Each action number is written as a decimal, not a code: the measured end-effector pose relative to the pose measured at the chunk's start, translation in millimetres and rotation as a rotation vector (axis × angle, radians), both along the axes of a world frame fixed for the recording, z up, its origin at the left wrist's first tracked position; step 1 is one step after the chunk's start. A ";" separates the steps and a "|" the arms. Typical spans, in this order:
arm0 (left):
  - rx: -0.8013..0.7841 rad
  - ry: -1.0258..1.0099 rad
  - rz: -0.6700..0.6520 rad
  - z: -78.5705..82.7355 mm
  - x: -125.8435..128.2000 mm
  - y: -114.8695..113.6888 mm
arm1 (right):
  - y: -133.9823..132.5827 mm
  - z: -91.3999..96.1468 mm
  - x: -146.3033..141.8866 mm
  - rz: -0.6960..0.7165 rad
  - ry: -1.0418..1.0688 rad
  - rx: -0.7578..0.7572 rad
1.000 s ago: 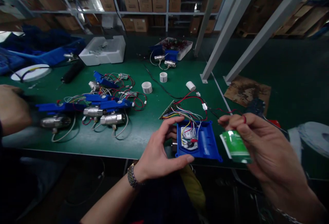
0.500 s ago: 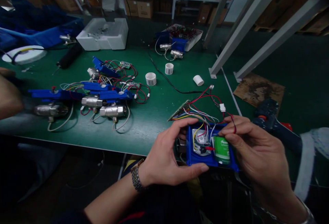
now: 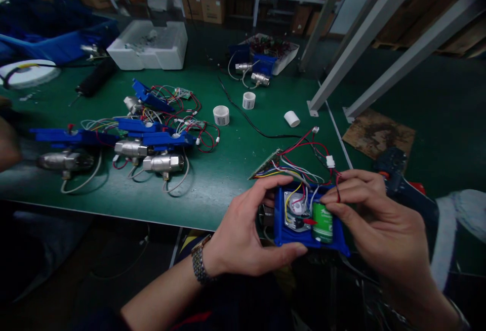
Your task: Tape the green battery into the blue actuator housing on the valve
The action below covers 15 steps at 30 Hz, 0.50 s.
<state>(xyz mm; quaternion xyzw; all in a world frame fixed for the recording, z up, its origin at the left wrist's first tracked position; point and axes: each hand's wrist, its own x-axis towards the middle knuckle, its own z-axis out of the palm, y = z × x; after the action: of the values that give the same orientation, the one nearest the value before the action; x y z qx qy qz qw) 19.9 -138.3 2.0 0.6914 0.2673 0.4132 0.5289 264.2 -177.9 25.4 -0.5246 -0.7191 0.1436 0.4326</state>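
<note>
The left hand holds one blue plastic housing at the near edge of the green bench, its grip closed around the housing's left side with the thumb along the bottom edge and the fingers over the top. The housing is a shallow, open rectangular tray; inside sit one small white-and-metal part and one green cylindrical cell with a glossy wrapper. The right hand has its grip pinched narrow on that cell, fingertips pressing its upper end down in the right-hand part of the tray. A bundle of thin wires (red, yellow, white, blue and black) rises from the housing to a small circuit board lying tilted on the bench just behind, with two white plug connectors on the red leads.

Further left lie three more blue housings with their shiny, round-bodied metal valves, tangled in the same kind of wire. Another person's hand shows at the far left edge. Three short white cylinders stand or lie mid-bench: two label rolls upright and one plain tube on its side. At the back stand one white foam box and one white tray with more blue parts and two metal valves beside it. A dark power tool lies right of the right hand, beside a worn piece of cardboard
</note>
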 end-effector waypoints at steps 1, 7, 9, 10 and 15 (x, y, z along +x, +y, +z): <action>0.010 0.003 0.003 0.3 0.0 -0.3 | -0.2 2.3 0.5 0.008 -0.035 -0.003; 0.047 0.033 0.009 -2.2 0.2 -1.3 | -6.9 10.2 -5.2 -0.033 -0.223 0.025; 0.041 0.038 0.009 -3.7 0.0 -1.4 | -11.5 7.4 -3.3 -0.152 -0.163 -0.018; 0.040 0.042 0.010 -4.4 -0.2 -1.6 | -13.6 5.2 -1.0 -0.210 -0.084 -0.070; 0.053 0.056 0.014 -6.9 -1.2 -2.5 | -19.2 -3.2 7.3 -0.034 0.477 -0.651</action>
<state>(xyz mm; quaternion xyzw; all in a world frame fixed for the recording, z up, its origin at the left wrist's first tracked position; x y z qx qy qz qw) 18.7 -140.8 -4.9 0.7147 0.2758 0.4045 0.4996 271.5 -197.1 22.2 -0.5980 -0.5068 0.4741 0.4009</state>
